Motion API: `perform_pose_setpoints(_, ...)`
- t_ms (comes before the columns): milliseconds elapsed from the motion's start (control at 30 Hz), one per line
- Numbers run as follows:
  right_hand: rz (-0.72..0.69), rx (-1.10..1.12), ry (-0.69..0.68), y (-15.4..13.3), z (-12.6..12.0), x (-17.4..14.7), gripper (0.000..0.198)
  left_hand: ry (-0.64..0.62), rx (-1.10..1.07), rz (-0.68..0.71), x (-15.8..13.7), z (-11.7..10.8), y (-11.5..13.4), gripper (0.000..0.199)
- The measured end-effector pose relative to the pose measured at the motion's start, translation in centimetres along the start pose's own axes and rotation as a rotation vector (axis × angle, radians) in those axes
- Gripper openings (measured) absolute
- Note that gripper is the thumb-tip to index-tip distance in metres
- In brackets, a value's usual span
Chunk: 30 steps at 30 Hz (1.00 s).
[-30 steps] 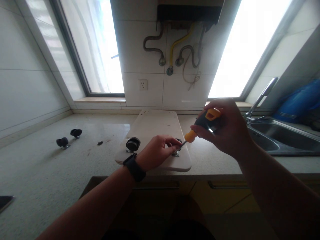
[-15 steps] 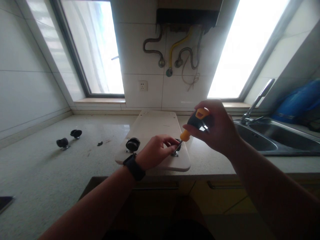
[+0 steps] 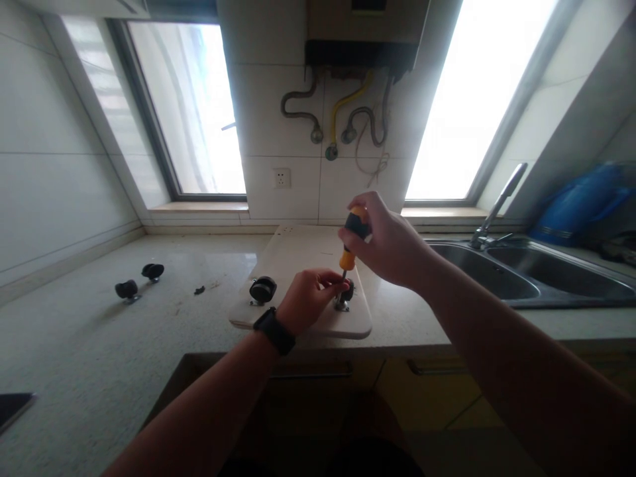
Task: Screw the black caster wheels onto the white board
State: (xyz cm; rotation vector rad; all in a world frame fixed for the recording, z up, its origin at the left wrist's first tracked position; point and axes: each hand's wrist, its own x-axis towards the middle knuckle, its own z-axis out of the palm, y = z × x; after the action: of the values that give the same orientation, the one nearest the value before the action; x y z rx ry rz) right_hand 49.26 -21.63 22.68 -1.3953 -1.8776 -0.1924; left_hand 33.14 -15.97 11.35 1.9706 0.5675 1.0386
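A screwdriver [image 3: 356, 225] with a yellow and dark handle is gripped in my right hand [image 3: 390, 242], nearly upright, its shaft pointing down. The fingers of my left hand [image 3: 311, 298] are pinched round the lower shaft, beside a black caster wheel [image 3: 349, 291] with a metal plate. That caster sits at the near right corner of a white board [image 3: 303, 255]; my fingers hide part of it, and the shaft's tip is hard to make out. Another caster [image 3: 262, 290] stands at the board's near left corner.
Two loose casters, one [image 3: 126, 289] nearer and one [image 3: 152, 271] farther, lie left on the counter [image 3: 163, 331], with small dark bits [image 3: 199, 290]. A double sink [image 3: 477, 275] with a tap [image 3: 497, 209] is at the right. A dark flat object [image 3: 14, 405] lies far left.
My right hand has moved left with the screwdriver, which has gone from slanted to nearly upright. My left hand stays at the right caster. The view has tilted up slightly.
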Motion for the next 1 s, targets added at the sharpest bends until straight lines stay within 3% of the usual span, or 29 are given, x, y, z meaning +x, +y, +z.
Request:
perform_pose_setpoints(100,-0.05,0.318,-0.179,1.0,-0.7,0.9,0.048,-0.015,-0.023,-0.01,0.0,0.0,0.1,0.018)
perform_pose_setpoints(167,-0.035,0.408,-0.221,1.5,-0.9,1.4,0.044,-0.018,-0.006,-0.012,-0.1,-0.1,0.2,0.019)
perform_pose_setpoints(267,0.018,0.35,-0.174,1.6,-0.8,1.6,0.04,-0.016,0.029,-0.027,-0.1,-0.1,0.0,0.023)
perform_pose_setpoints(467,0.037,0.035,0.113,0.3,-0.3,0.9,0.044,0.07,0.083,-0.036,-0.3,0.1,-0.1,0.027)
perform_pose_setpoints(567,0.059,-0.043,0.086,-0.1,-0.5,0.8,0.043,0.076,0.097,-0.034,-0.3,0.2,0.1,0.024)
perform_pose_setpoints(667,0.031,0.075,-0.034,0.4,-0.8,1.0,0.024,0.059,0.121,-0.014,-0.3,0.1,0.0,0.023)
perform_pose_setpoints(800,-0.042,0.373,-0.218,1.5,-1.2,1.1,0.047,0.038,0.104,0.018,-0.2,0.0,-0.4,0.021)
perform_pose_setpoints(900,-0.019,0.324,-0.217,1.7,-1.4,1.0,0.046,0.016,0.093,0.015,-0.2,-0.1,-0.5,0.023)
perform_pose_setpoints(1000,0.013,0.203,-0.116,1.3,-1.2,0.8,0.045,0.033,0.094,-0.012,-0.2,0.0,-0.3,0.027)
